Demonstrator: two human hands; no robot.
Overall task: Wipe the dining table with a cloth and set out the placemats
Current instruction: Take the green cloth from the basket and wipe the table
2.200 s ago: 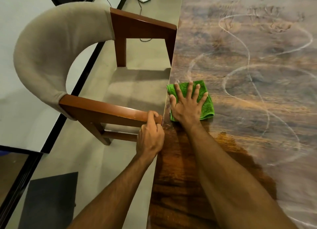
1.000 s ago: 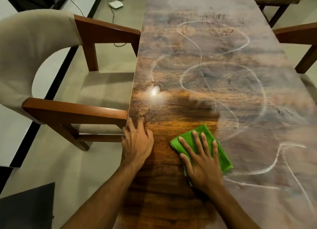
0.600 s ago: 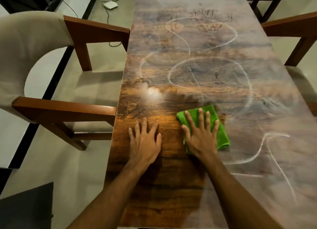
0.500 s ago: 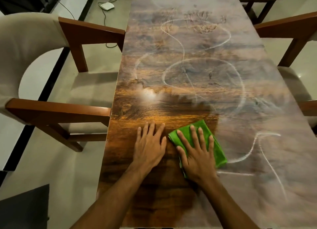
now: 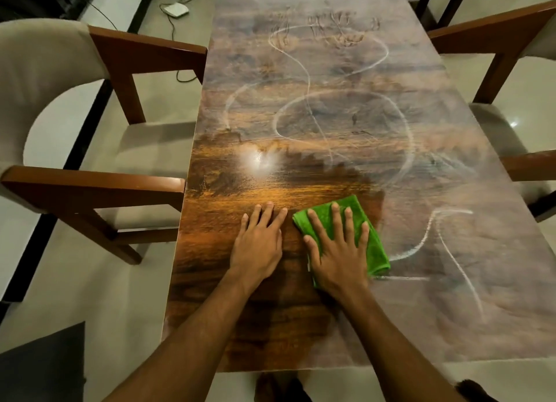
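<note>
Head-camera view, read from the left. An armchair (image 5: 90, 184) stands tucked against the left edge of the counter (image 5: 331, 70). The near-left part of the counter shows a dark, glossy wiped patch (image 5: 228, 209). My left hand (image 5: 258, 245) lies flat on it, fingers straight and close together, holding nothing and serving as a brace. Just beside it, my right hand (image 5: 337, 251) presses flat, fingers spread wide, on the folded green cloth (image 5: 376, 251). The cloth sits about midway across the counter, nearer the near edge than the far one, on the boundary of the wiped patch. It reads as a rough rectangle. I judge its long axis to run from far edge to near edge, leaning rightward at its near end, with one corner pointing toward the far edge, much as my fingers do. To the right and beyond, a pale film (image 5: 451, 251) marked with chalky loops (image 5: 403, 148) covers the counter as far as the second chair (image 5: 496, 31) at the right edge. To do this step well I would spread the palm's weight evenly, sweep rightward in overlapping lanes across the boundary, and refold the cloth once a face is loaded. No placemats are in view.
</note>
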